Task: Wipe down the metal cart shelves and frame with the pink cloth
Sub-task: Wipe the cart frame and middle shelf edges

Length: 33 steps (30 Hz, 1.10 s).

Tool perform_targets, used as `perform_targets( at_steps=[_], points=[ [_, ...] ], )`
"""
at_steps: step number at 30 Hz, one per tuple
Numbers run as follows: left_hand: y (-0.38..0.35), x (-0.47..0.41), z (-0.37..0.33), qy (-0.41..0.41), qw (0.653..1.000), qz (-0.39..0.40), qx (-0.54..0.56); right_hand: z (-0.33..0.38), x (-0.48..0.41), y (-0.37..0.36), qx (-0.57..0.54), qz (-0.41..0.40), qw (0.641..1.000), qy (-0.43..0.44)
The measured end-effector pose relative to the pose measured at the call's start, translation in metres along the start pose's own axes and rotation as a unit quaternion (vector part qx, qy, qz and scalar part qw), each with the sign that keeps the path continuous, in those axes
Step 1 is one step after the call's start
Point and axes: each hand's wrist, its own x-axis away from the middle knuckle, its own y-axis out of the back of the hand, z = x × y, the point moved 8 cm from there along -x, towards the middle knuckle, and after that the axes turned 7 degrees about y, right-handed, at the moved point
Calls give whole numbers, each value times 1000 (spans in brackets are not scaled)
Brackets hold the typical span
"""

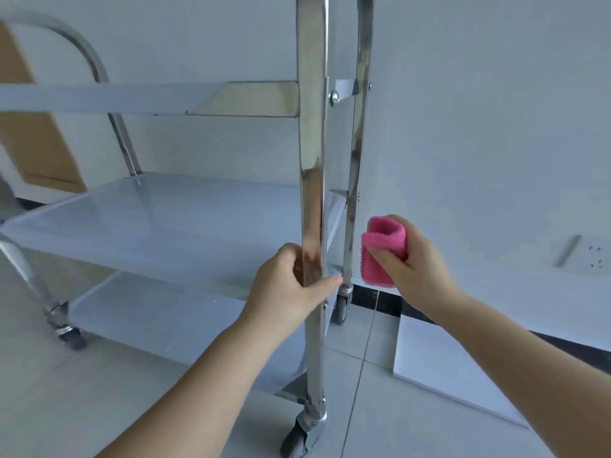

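Observation:
A shiny metal cart stands on wheels in front of me, with a middle shelf point(158, 223), a lower shelf point(158, 312) and the rim of an upper shelf point(148, 98). My left hand point(291, 289) grips the near upright post point(312, 160) at middle-shelf height. My right hand point(413, 259) holds a folded pink cloth point(383, 249) just right of the far upright post point(355, 166), close to it; contact cannot be told.
A white wall runs behind the cart with a black skirting strip point(380, 302) and a power socket point(591, 256) at the right. A white board point(439, 368) leans at the wall's foot. Brown cardboard point(39, 143) stands far left. The floor is pale tile.

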Motion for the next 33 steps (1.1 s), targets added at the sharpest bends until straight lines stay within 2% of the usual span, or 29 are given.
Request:
perform_targets(
  at_steps=[4,11,16,19,24,29,31,33],
  points=[
    [-1,6,-6,47,988,-134,-53,-47,-23,11,-75,35,996,-16],
    [9,34,-12,128,949,-262,-118,-95,-62,26,-180,101,977,-50],
    [36,73,-2,206,913,-318,-149,-105,-70,27,-186,142,970,-68],
    [47,98,7,252,895,-313,-191,-98,-75,25,-193,140,969,-67],
    [42,115,-4,277,824,-236,-434,-82,-79,17,-188,109,974,-57],
    [26,123,3,293,827,-166,-451,-74,-74,7,-165,93,979,-69],
    [15,119,5,265,848,-136,-438,-69,-76,2,-155,81,982,-72],
    [3,112,3,220,884,-121,-394,-63,-78,-7,-138,75,985,-73]
  ],
)
